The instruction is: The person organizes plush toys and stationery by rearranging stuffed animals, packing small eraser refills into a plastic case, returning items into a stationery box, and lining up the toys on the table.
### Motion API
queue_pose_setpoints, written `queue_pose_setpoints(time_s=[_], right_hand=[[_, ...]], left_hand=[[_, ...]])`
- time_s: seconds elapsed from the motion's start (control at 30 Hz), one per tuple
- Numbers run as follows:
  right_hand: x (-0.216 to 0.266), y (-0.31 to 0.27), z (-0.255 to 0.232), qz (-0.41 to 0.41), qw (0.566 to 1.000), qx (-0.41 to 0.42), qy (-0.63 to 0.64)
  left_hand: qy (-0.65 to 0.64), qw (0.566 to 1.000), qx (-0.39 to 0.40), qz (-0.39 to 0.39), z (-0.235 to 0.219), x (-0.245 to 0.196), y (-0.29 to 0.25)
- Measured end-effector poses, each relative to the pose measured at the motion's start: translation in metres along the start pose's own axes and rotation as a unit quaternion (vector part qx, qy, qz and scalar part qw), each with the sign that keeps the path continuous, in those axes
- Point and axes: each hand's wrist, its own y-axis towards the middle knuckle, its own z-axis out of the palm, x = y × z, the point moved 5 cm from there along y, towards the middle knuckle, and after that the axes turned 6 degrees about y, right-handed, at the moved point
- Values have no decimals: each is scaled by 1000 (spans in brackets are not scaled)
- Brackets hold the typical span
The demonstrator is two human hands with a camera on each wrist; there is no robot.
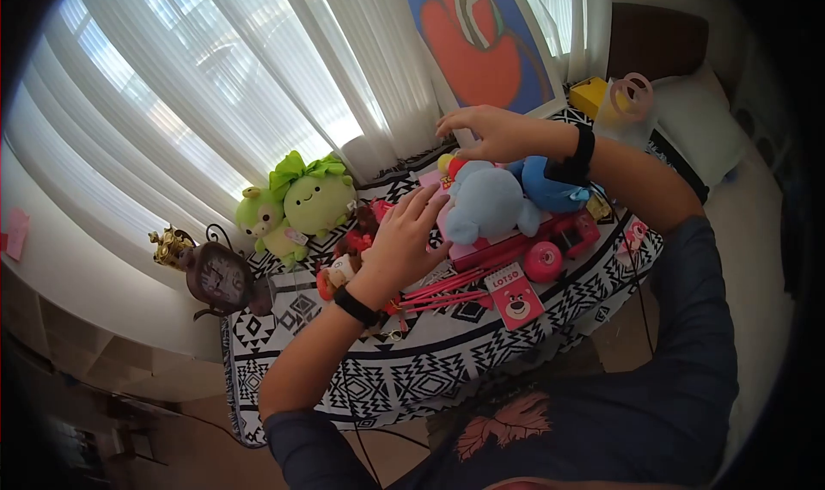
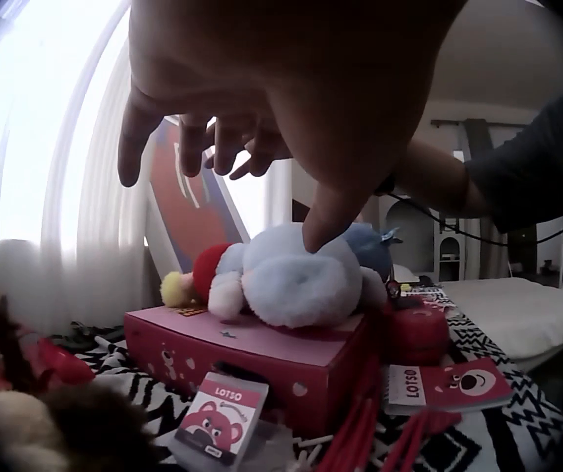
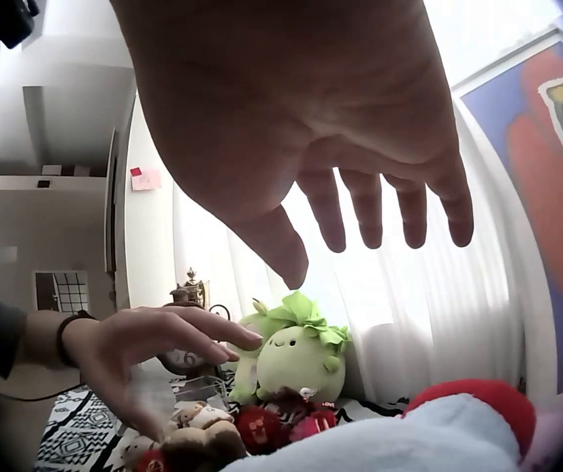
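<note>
The light-blue plush [image 1: 488, 205], borne by a pink box [image 2: 306, 385], is seen in the head view at two o'clock from the left grip [image 1: 406, 239] and six from the right grip [image 1: 503, 135]; both are held empty, fingers loosely extended.

- Round, leafy-topped green plush [image 1: 320, 205]: left of the left fingers [image 1: 419, 209]
- Second green plush [image 1: 262, 219]: beside it, farther from those fingers
- Brown clock [image 1: 219, 275]: well left of them
- Sheer white curtains [image 1: 258, 86]: beyond them
- Red-and-blue painting [image 1: 481, 60]: beyond the right fingers [image 1: 462, 118]
- Yellow box [image 1: 586, 96]: right of those
- Pillow [image 1: 700, 129]: farther right
</note>
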Motion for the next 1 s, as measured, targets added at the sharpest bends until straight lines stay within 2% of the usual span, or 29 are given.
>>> queue_pose_setpoints(time_s=[0.1,0.23,0.3,0.37,0.43,0.57,0.6,0.63,0.67,0.7,0.77,0.8,0.83,0.87,0.9,0.93,0.97,1.0], right_hand=[[-19,-59,-13,46,998,13,-41],[-38,-125,-12,116,987,32,-109],[-38,-152,-9,222,964,55,-132],[-46,-171,-1,250,952,62,-163],[-33,-189,1,212,963,30,-163],[-51,-203,23,129,964,-89,-216],[-61,-205,22,148,959,-94,-223],[-64,-205,23,107,961,-113,-229],[-62,-207,21,63,961,-131,-233],[-60,-207,16,75,960,-133,-235],[-55,-202,-6,107,973,-143,-149],[-45,-200,-20,51,968,-191,-152],[-39,-195,-32,54,968,-190,-152],[-35,-188,-46,85,976,-176,-95],[-33,-182,-58,116,979,-163,-38],[-32,-176,-67,133,979,-155,15],[-25,-171,-76,133,979,-157,13],[-18,-166,-83,143,979,-146,15]], left_hand=[[-57,997,-14,43,17,-33,26],[-4,998,44,33,38,-61,52],[31,996,88,-11,51,-62,60],[21,996,83,-8,72,-54,61],[-18,999,2,26,83,-46,63],[-54,998,-28,10,61,-44,61],[-81,996,-41,-5,48,-42,64],[-108,993,-50,-24,37,-39,65],[-189,978,-60,-67,32,-27,69],[-265,955,-66,-114,27,-15,71],[-336,919,-27,-202,4,-4,76],[-339,919,-24,-199,-10,-3,80],[-373,898,19,-231,-18,-1,83],[-404,874,61,-262,-20,4,84],[-405,875,61,-259,-15,14,85],[-374,896,72,-229,-3,24,85],[-343,915,83,-198,3,26,87],[-352,911,93,-195,10,27,87]])
